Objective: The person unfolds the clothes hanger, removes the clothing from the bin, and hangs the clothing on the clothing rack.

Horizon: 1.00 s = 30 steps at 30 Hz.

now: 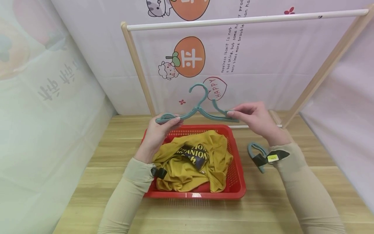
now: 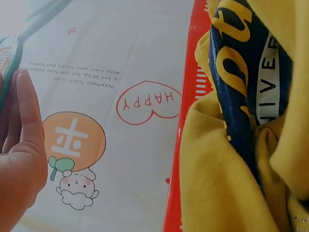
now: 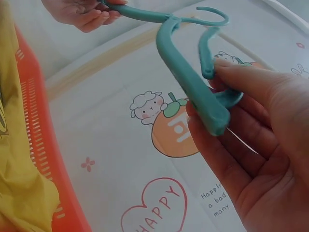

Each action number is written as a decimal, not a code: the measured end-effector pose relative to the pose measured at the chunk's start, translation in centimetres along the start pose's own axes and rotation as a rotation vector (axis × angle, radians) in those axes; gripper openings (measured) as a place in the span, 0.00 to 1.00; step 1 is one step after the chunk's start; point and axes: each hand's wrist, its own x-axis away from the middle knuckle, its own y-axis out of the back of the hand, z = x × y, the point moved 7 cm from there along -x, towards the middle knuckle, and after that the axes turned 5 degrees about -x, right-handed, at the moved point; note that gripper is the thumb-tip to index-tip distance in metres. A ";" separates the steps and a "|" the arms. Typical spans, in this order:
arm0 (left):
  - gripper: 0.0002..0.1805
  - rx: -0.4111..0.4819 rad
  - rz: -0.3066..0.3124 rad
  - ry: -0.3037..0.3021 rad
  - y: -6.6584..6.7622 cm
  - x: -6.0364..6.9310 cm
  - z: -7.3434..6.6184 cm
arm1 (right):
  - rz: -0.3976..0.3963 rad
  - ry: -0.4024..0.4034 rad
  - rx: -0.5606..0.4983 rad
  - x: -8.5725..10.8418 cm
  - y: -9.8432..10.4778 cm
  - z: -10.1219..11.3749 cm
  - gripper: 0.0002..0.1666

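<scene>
A teal folding hanger (image 1: 211,117) is held up above the back edge of a red basket (image 1: 187,194), its hook pointing upward. My left hand (image 1: 157,132) pinches the end of its left arm, thumb on top. At the right end my right hand (image 1: 257,117) grips the other arm between thumb and fingers. In the right wrist view, a short hinged piece (image 3: 206,58) stands up from that arm near the thumb of my right hand (image 3: 270,150). A crumpled yellow shirt (image 1: 217,146) with dark blue lettering lies in the basket.
Behind the basket stands a rack with a white rod (image 1: 248,20) and wooden posts (image 1: 140,71). A folded teal hanger (image 1: 252,150) lies on the wooden table (image 1: 96,188) beside the basket, partly hidden by my right wrist. Printed white cloth (image 1: 108,39) surrounds the table.
</scene>
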 end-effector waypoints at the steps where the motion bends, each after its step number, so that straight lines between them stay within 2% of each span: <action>1: 0.06 -0.004 0.000 -0.004 0.1 0.0 0.0 | -0.011 -0.017 0.005 0.1 0.3 -0.1 0.11; 5: 0.05 0.006 -0.012 -0.025 0.8 -0.1 -0.3 | -0.048 -0.063 -0.043 0.2 1.5 -0.9 0.13; 9: 0.06 0.029 -0.016 -0.038 1.3 -0.1 -0.7 | -0.059 -0.057 -0.069 0.4 2.3 -1.3 0.14; 15: 0.06 0.020 0.000 -0.013 1.5 -0.1 -0.5 | -0.073 -0.108 -0.079 0.4 2.8 -1.2 0.15; 23: 0.05 -0.053 0.032 -0.021 1.0 0.0 -0.4 | -0.111 -0.021 -0.161 -0.2 4.2 0.6 0.12; 30: 0.06 -0.011 0.019 -0.050 1.1 0.0 -0.5 | -0.058 -0.044 -0.131 0.2 4.5 0.6 0.12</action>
